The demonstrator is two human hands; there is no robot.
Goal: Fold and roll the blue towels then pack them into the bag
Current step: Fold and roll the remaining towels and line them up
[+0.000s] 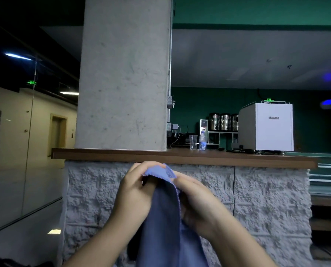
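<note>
A: What has the left hand got?

B: The top edge of the towel, pinched in curled fingers, in front of the stone counter.

A: And the right hand?

B: Pinching the same edge, just beside the left. The towel hangs down between both wrists, out of view below.

A: Further right?

B: A bottle and a white machine on the counter.

Both hands pinch blue towel.

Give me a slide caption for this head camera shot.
Both hands, left and right, pinch a blue towel at its top edge.
</note>
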